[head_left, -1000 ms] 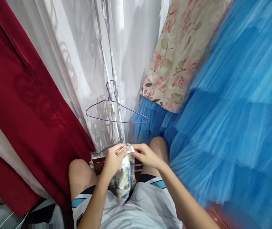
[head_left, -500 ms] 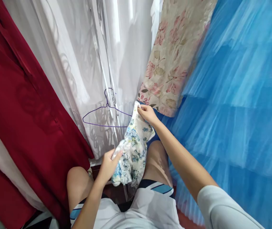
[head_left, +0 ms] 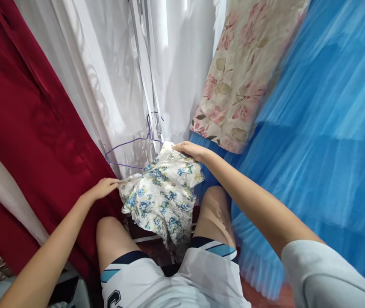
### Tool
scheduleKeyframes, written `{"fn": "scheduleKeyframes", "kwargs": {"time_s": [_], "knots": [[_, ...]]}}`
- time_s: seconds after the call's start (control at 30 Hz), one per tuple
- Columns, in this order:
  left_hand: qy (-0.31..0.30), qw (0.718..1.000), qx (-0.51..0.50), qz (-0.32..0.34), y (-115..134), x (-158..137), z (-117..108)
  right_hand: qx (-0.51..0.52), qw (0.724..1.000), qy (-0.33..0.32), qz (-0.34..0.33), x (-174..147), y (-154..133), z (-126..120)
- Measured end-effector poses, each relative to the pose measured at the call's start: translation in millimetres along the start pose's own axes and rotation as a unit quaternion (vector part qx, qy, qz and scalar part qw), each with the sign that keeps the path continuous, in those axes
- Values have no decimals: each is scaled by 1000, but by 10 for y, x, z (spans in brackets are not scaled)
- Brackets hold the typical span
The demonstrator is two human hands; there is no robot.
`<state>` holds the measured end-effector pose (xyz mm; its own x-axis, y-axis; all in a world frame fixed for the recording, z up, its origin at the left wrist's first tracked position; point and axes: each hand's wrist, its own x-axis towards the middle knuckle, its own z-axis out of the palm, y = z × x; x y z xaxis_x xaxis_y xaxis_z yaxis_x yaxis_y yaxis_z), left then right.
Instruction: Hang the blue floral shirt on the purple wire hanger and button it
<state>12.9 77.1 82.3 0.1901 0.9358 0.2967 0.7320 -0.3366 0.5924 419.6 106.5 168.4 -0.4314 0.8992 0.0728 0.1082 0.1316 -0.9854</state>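
White sheer curtains (head_left: 108, 81) form the background, with a dark red fabric panel (head_left: 38, 128) at left, a beige fabric panel with pink flowers (head_left: 234, 85) at right and tiered blue tulle (head_left: 313, 149) beyond it.

Legible marking: one navy outlined block character (head_left: 114, 298) on the left leg of the white shorts with navy and light-blue stripes (head_left: 208, 273). It reads as C or possibly G; the lower frame edge cuts it off.

Work item: a white cloth garment with blue floral print (head_left: 163, 192), suspended in front of the body, above and between the knees. Left hand (head_left: 104, 188): fingers pinching the garment's left edge. Right hand (head_left: 190, 149): fingers gripping its upper edge; the thumb is hidden.

Obscured parts: the garment covers the right end of the purple wire hanger (head_left: 148, 136). Its hook overlaps white vertical strips; the attachment point cannot be determined. At lower left, a dark flat object (head_left: 62, 291) is partly covered by the left forearm and cannot be identified.

Clearances: the left hand lies before the red panel, the right forearm before the tulle. Open room extends between the forearms, over the shorts. Reddish-brown floor (head_left: 152, 247) shows between the legs, below the garment's hanging folds.
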Motion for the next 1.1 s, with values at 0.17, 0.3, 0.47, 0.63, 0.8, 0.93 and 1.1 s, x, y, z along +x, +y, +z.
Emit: {"fn": "scheduleKeyframes", "kwargs": {"time_s": [0.17,0.3,0.47,0.63,0.8,0.93,1.1], "knots": [[93,995,21,16,-6,588,-497,27,999,7,46,46,19,-72],[169,985,-30,27,308,973,-555,24,996,18,86,15,-52,-102],[166,983,-56,46,752,1013,-327,-48,998,38,15,-200,2,-175],[228,966,40,113,985,615,-155,-84,982,121,-119,-584,317,-224],[243,950,106,164,1283,444,-93,10,959,225,-173,-717,221,-226],[273,944,138,122,1343,590,-157,57,958,212,-186,-621,-246,-108],[276,959,-66,1,1044,745,-153,-8,977,-5,-211,-770,-621,523]]}}
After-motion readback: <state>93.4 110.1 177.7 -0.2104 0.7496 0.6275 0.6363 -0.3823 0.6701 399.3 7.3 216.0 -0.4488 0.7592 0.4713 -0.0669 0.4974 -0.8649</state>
